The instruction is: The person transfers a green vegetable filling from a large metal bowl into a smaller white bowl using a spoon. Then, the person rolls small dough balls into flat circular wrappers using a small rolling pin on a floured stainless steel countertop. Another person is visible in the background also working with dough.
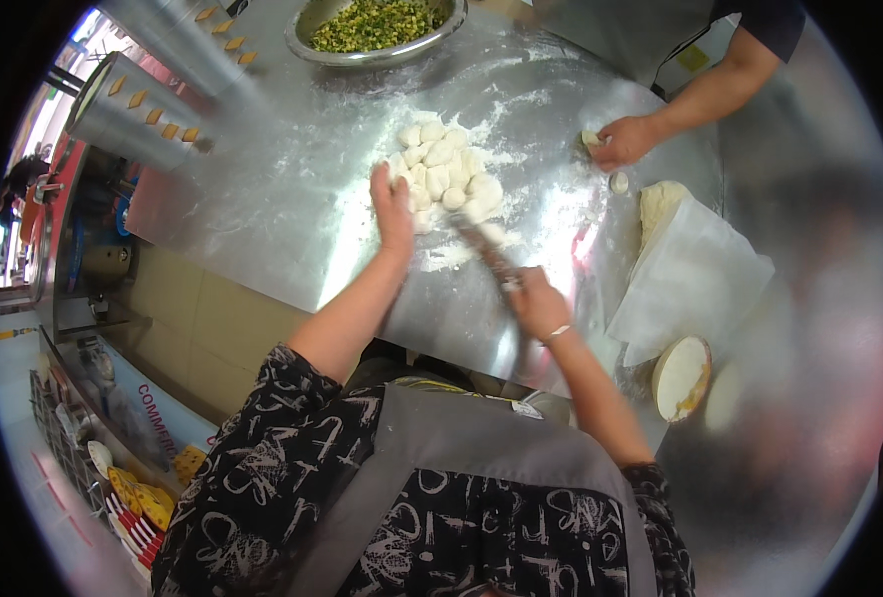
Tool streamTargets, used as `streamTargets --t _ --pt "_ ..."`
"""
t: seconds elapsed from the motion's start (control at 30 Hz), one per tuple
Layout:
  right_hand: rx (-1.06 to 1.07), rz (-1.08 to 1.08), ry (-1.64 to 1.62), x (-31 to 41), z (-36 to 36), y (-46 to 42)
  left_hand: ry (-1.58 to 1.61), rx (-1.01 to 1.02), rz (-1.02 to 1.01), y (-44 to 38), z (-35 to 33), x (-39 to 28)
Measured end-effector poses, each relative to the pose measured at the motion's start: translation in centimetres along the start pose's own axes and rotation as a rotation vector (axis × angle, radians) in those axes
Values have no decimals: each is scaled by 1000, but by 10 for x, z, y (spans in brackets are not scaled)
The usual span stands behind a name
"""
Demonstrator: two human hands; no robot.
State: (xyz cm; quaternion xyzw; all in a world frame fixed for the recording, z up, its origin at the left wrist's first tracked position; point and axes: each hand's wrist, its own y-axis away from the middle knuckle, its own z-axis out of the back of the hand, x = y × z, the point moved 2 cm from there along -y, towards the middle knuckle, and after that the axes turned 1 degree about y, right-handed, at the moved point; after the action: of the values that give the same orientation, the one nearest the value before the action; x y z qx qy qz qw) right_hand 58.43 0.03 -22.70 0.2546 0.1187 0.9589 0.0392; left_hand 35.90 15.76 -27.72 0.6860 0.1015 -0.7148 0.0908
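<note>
Several pieces of floured white dough (441,168) lie in a heap on the steel worktop (262,194). My left hand (393,213) rests against the heap's left side, fingers apart, holding nothing. In my right hand (540,302) is a rolling pin (490,250), blurred, its far end at the lower edge of the heap. Loose flour is scattered around the dough.
A steel bowl (303,51) of chopped green and yellow filling stands at the back. At right, a co-worker's hand (624,143) holds a small piece near a dough lump (619,183). A white sheet (691,276) partly covers larger dough (659,209); a round bowl (680,377) is nearby.
</note>
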Motion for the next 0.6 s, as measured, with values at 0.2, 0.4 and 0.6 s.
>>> streamTargets --t 0.2,0.4,0.6 --pt "-367 -231 -206 -103 63 53 -12 184 86 74 5 -21" --pt "-346 -277 -271 -108 57 89 -284 -32 -152 -6 48 11" --pt "30 184 -113 -12 13 75 -211 94 -160 0 -24 7"
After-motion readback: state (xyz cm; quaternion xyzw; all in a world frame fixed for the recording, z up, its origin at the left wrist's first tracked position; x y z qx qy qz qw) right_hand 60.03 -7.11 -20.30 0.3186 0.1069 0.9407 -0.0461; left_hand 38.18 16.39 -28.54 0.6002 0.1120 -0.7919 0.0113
